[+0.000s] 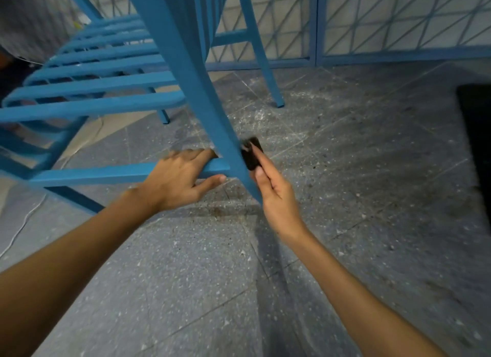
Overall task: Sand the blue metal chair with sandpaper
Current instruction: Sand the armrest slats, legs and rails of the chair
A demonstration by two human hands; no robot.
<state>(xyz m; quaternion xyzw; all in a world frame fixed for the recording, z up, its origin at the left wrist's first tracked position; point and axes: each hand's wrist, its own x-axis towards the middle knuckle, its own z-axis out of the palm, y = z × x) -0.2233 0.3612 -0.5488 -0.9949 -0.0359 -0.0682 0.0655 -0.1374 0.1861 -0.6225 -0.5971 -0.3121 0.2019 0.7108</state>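
Note:
The blue metal chair [186, 64] fills the upper left, its slatted seat on the left and one long leg running down to the floor near the centre. My left hand [180, 178] grips the low crossbar where it meets that leg, fingers over the top and thumb underneath. My right hand [276, 194] holds a small dark piece of sandpaper [252, 153] against the right side of the same leg, close to its foot, with the fingers along the paper.
Speckled grey floor tiles [345, 170] carry pale dust around the chair legs. A blue lattice fence [398, 24] runs along the back. A black object [475, 133] lies at the right edge. A thin white cable [24, 223] trails at the left.

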